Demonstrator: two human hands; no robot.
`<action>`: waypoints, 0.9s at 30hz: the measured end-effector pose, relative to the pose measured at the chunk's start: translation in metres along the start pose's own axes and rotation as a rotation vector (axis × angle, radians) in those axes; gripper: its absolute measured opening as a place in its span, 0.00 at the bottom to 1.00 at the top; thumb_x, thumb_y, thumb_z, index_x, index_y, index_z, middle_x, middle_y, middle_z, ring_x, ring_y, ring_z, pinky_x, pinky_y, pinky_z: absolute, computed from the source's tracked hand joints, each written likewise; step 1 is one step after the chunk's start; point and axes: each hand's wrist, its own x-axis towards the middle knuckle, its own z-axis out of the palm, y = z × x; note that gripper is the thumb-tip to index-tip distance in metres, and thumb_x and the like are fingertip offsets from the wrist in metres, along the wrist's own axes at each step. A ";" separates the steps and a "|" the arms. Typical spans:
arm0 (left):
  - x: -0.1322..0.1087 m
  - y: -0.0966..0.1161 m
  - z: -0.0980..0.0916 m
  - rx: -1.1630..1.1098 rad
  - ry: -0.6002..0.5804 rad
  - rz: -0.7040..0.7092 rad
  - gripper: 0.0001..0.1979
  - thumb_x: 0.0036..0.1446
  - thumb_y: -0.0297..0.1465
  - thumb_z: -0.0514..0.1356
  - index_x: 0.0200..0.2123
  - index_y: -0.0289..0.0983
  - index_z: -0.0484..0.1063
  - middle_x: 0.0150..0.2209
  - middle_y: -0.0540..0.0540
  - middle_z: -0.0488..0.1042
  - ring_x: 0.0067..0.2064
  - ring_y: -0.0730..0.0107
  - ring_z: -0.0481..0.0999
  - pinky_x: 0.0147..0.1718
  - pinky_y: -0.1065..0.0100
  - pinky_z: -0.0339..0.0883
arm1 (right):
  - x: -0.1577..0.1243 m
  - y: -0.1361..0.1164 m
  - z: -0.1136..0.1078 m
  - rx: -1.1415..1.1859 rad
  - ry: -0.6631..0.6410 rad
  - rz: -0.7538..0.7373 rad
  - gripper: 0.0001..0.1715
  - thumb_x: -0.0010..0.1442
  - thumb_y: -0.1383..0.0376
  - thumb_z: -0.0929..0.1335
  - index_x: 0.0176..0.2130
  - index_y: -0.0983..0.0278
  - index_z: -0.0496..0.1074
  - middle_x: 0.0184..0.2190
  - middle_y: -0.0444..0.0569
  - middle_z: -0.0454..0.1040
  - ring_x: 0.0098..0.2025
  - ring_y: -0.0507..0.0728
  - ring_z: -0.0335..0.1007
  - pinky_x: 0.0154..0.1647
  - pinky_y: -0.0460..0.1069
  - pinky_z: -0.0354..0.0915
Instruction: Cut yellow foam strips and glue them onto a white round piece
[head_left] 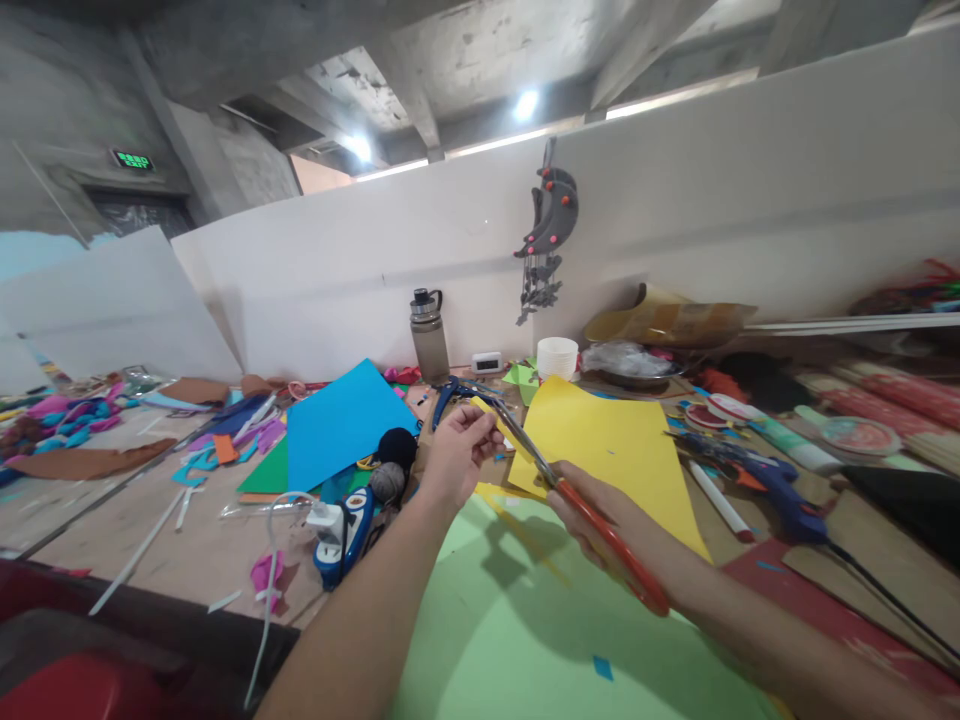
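Above the far edge of the green sheet, near the middle of the desk, your left hand is raised, with thumb and finger pinched together on the yellow strip. Your right hand is a little lower, its fingers wrapped around the red handles of the scissors. The blades point up and left, toward the strip. Whether they are apart or together, you cannot tell well; part of the strip lies behind them. Your forearms are cut off by the picture's lower and right edges, and the green sheet runs out below.

Toward the near edge, your hands have room over this sheet, where one blue scrap lies. At left, the power strip stands close to your forearm; toward the desk's right side, the glue gun lies.
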 end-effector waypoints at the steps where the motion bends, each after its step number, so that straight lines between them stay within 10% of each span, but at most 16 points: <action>1: 0.000 0.000 0.000 0.006 -0.007 -0.008 0.17 0.39 0.34 0.72 0.27 0.34 0.68 0.21 0.51 0.71 0.23 0.77 0.71 0.26 0.74 0.68 | 0.000 0.000 0.000 0.007 -0.004 0.011 0.20 0.55 0.47 0.65 0.33 0.60 0.62 0.19 0.36 0.58 0.16 0.45 0.53 0.15 0.41 0.54; 27: -0.006 -0.005 0.006 0.069 -0.020 -0.077 0.19 0.36 0.36 0.73 0.23 0.33 0.67 0.18 0.51 0.69 0.20 0.80 0.68 0.22 0.76 0.64 | -0.001 -0.009 0.002 -0.076 0.051 0.022 0.19 0.56 0.48 0.66 0.29 0.60 0.60 0.16 0.35 0.55 0.15 0.46 0.52 0.15 0.42 0.53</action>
